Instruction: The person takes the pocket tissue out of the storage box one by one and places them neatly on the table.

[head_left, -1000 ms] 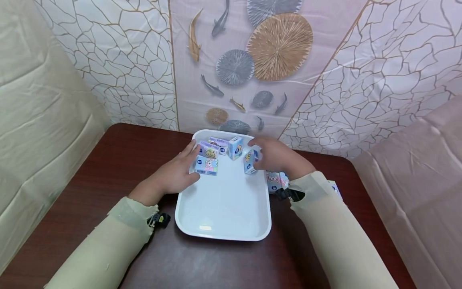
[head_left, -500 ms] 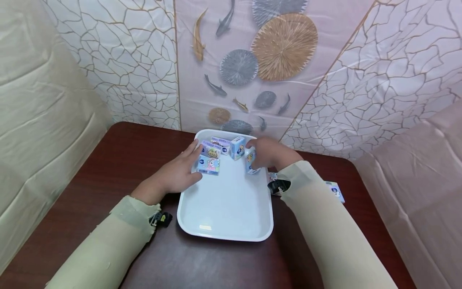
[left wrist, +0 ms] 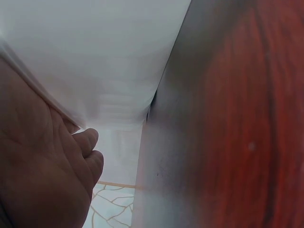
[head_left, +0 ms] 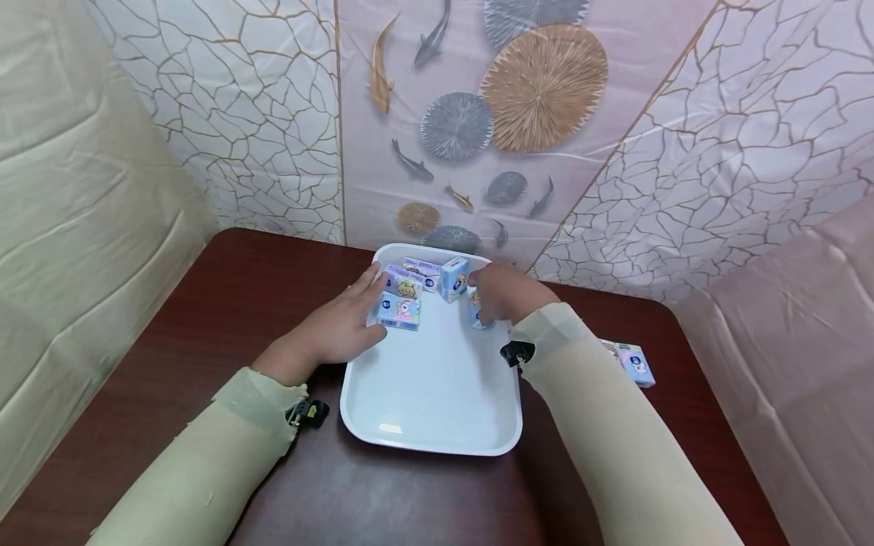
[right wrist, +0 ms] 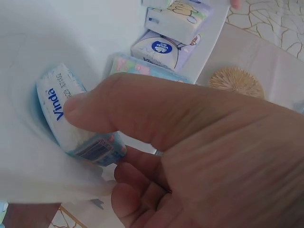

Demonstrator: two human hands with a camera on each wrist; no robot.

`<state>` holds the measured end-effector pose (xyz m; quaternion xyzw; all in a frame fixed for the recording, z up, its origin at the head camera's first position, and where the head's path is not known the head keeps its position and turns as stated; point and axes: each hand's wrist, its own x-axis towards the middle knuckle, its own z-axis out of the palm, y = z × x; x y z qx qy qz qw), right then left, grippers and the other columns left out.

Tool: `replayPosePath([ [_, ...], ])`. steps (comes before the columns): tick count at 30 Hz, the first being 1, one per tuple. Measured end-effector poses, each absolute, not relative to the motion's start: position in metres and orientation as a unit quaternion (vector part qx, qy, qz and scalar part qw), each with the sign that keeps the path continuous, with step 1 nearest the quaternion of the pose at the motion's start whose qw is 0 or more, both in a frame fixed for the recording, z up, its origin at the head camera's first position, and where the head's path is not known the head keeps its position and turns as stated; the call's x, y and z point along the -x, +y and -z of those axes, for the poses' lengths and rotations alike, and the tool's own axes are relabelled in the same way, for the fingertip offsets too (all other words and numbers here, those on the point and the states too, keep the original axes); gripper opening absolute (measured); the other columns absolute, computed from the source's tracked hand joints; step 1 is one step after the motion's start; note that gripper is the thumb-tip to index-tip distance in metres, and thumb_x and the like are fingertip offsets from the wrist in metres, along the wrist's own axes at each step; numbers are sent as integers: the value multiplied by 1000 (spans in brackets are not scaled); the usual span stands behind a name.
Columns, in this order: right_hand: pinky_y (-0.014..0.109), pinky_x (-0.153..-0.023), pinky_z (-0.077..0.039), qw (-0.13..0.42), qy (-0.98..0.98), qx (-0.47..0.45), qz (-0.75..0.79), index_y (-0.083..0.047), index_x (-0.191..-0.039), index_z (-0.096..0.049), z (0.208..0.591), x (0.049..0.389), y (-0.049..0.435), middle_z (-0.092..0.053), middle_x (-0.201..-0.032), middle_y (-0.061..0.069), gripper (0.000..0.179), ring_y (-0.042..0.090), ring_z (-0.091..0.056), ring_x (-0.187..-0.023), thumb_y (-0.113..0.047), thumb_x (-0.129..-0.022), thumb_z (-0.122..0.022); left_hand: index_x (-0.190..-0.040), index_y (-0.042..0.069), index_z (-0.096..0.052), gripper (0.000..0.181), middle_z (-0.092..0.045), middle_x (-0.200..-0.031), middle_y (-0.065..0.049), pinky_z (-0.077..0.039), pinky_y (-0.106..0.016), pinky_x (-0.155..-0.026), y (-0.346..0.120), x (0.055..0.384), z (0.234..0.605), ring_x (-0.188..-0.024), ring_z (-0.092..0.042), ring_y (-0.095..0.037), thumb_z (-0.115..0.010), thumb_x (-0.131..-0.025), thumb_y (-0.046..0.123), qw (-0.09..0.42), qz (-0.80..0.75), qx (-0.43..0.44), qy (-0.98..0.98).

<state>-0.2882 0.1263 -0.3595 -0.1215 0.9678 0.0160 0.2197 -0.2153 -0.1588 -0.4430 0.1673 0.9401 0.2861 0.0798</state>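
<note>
My right hand [head_left: 512,292] pinches a small blue-and-white Vinda tissue pack [right wrist: 59,102] that stands at the right side of the white tray [head_left: 433,394]. In the right wrist view the thumb presses the pack's white end, and the other fingers curl behind it. My left hand [head_left: 337,326] lies with fingers extended along the tray's left rim. Beside its fingertips, a blue pack [head_left: 399,312] lies flat and a purple pack [head_left: 405,284] leans behind it. Another purple pack [head_left: 426,274] and an upright blue pack [head_left: 454,278] stand at the tray's far end.
More tissue packs [head_left: 631,362] lie on the dark wooden table [head_left: 287,265] right of the tray, partly hidden by the right forearm. A patterned cloth wall [head_left: 451,189] rises behind the table, with plain fabric at both sides.
My right hand and forearm have shifted left, covering more of the pinched pack and the packs beside the tray. The left hand stays at the rim. The head view has turned slightly.
</note>
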Motion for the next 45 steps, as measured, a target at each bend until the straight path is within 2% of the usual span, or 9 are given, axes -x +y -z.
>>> replayPosePath([
  [3, 49, -102, -53, 204, 968, 136, -54, -17, -155, -55, 362, 288, 126, -61, -142, 13, 80, 31, -54, -115, -15, -82, -87, -170, 27, -2, 89, 16, -177, 11, -28, -61, -126, -158, 216, 443, -165, -7, -29, -54, -100, 44, 80, -287, -165, 940],
  [6, 50, -106, -52, 187, 968, 146, -80, -13, -152, -57, 364, 287, 124, -59, -142, 14, 79, 31, -51, -117, -17, -80, -89, -170, 27, -3, 89, 15, -177, 10, -28, -61, -126, -158, 215, 443, -165, -7, -29, -54, -100, 44, 81, -285, -165, 941],
  [13, 45, -96, -57, 171, 966, 159, -111, -6, -135, -68, 368, 282, 121, -57, -134, 15, 61, 30, -51, -111, -17, -79, -90, -170, 28, -3, 89, 15, -177, 11, -27, -61, -126, -157, 215, 442, -165, -6, -28, -55, -99, 44, 82, -285, -160, 942],
  [24, 42, -100, -53, 163, 967, 171, -100, -1, -154, -49, 368, 281, 124, -51, -139, 17, 80, 28, -50, -113, -13, -83, -85, -171, 26, -4, 88, 14, -177, 10, -28, -62, -125, -157, 214, 441, -165, -7, -28, -54, -100, 42, 78, -285, -158, 942],
  [30, 41, -100, -54, 135, 969, 196, -75, -1, -156, -45, 368, 280, 134, -49, -142, 16, 83, 27, -48, -115, -10, -83, -84, -170, 27, -4, 88, 14, -177, 11, -28, -62, -125, -157, 213, 441, -165, -7, -27, -54, -100, 43, 78, -286, -158, 942],
  [34, 41, -105, -53, 117, 968, 212, -60, 1, -157, -43, 366, 278, 139, -46, -149, 19, 86, 28, -50, -121, -10, -82, -84, -171, 26, -4, 89, 14, -177, 9, -28, -62, -125, -157, 213, 441, -165, -7, -28, -55, -99, 42, 78, -286, -161, 941],
  [40, 45, -102, -57, 118, 974, 190, -11, -2, -160, -38, 360, 272, 144, -40, -155, 20, 88, 30, -55, -120, -7, -83, -82, -171, 26, -4, 89, 14, -177, 9, -29, -62, -125, -157, 213, 442, -165, -8, -29, -55, -99, 42, 78, -285, -163, 941],
  [45, 47, -107, -55, 112, 977, 182, 24, -3, -161, -37, 356, 267, 149, -37, -158, 18, 91, 30, -51, -125, -2, -81, -81, -171, 26, -4, 89, 15, -177, 10, -29, -61, -125, -157, 214, 441, -165, -8, -28, -54, -100, 43, 80, -286, -161, 941],
])
